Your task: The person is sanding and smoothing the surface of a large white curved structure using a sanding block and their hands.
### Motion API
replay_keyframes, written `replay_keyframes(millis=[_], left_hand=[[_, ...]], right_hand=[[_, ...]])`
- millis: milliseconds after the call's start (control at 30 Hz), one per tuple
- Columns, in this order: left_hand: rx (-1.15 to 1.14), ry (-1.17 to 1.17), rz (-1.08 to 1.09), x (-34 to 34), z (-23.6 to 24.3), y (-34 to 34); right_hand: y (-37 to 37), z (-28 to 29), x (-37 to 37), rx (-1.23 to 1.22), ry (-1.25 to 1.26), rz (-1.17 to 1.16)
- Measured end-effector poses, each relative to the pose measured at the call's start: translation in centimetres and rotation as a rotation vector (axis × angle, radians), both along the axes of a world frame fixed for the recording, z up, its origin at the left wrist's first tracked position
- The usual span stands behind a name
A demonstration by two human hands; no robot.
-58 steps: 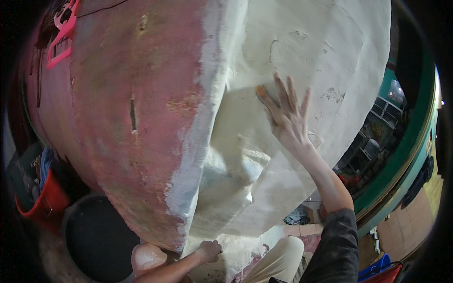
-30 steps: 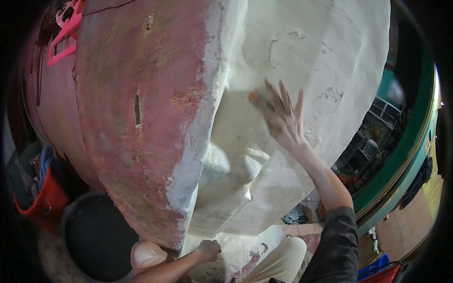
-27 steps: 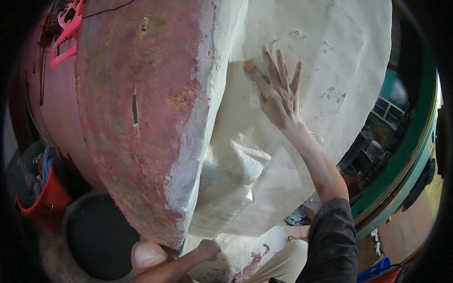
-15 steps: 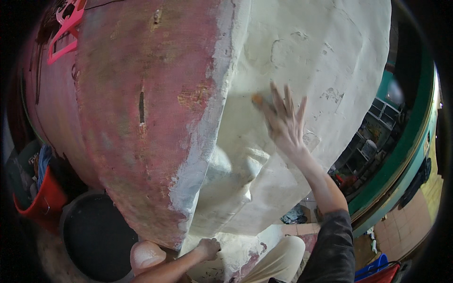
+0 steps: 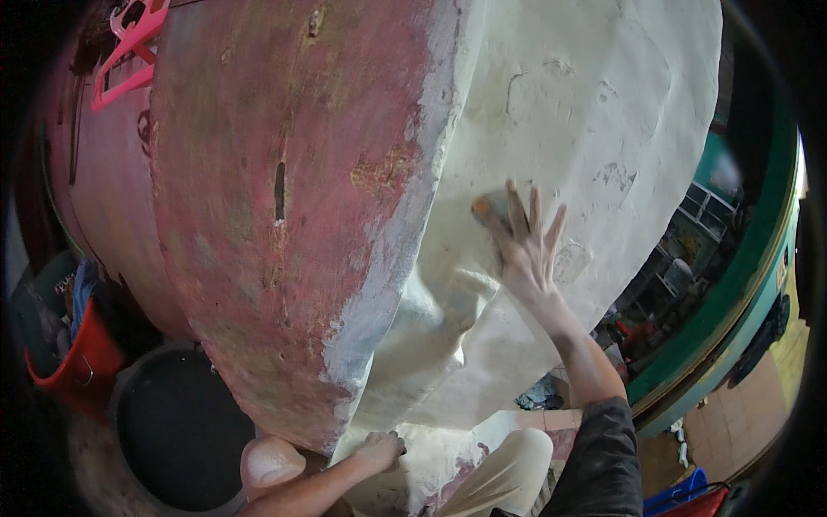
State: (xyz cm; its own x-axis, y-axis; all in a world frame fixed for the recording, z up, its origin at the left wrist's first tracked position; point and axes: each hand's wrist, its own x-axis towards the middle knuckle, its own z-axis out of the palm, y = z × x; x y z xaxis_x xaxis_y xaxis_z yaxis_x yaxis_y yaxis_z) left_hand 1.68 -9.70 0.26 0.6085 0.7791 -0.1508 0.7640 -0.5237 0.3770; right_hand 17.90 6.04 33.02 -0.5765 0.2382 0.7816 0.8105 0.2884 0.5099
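A large curved form fills the middle, with a worn red panel (image 5: pixel 250 241) on the left and a cream-coated surface (image 5: pixel 594 112) on the right. A pale grey strip runs along their seam. My right hand (image 5: pixel 531 254) lies on the cream surface with fingers spread. Under its thumb side is a small blurred orange-brown pad (image 5: pixel 491 209), pressed to the coating; its exact kind cannot be made out. Below that hand, a moulded bump (image 5: pixel 465 314) stands out. My left hand (image 5: pixel 382 450) is closed low down by the bottom edge of the form; what it grips is hidden.
A round black tub (image 5: pixel 177 431) and a red bucket (image 5: pixel 86 353) with cloth stand at lower left. A pink plastic piece (image 5: pixel 129 60) is at upper left. Cluttered shelves (image 5: pixel 693 224) and a green-edged board (image 5: pixel 724 319) line the right. Below is my knee (image 5: pixel 508 470).
My right hand has slid a little downward over the cream surface with the pad. My left hand stays near the bottom edge. The view has shifted slightly.
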Motion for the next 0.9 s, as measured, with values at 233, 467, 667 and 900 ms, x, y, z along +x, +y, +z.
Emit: replay_keyframes(millis=[233,467,667,900], left_hand=[[-0.021,0.01,0.036,-0.2,-0.2,0.5],[-0.093,0.104,-0.037,0.3,0.9,0.3],[-0.107,0.17,-0.008,0.4,0.1,0.7],[-0.027,0.048,-0.054,0.4,-0.1,0.1]], right_hand=[[0.1,1.2,-1.4,-0.065,0.083,0.066],[-0.1,1.7,-1.4,-0.047,0.018,0.048],[0.5,3.6,-3.1,-0.029,0.033,0.105],[-0.4,0.4,-0.2,-0.027,-0.019,-0.009]])
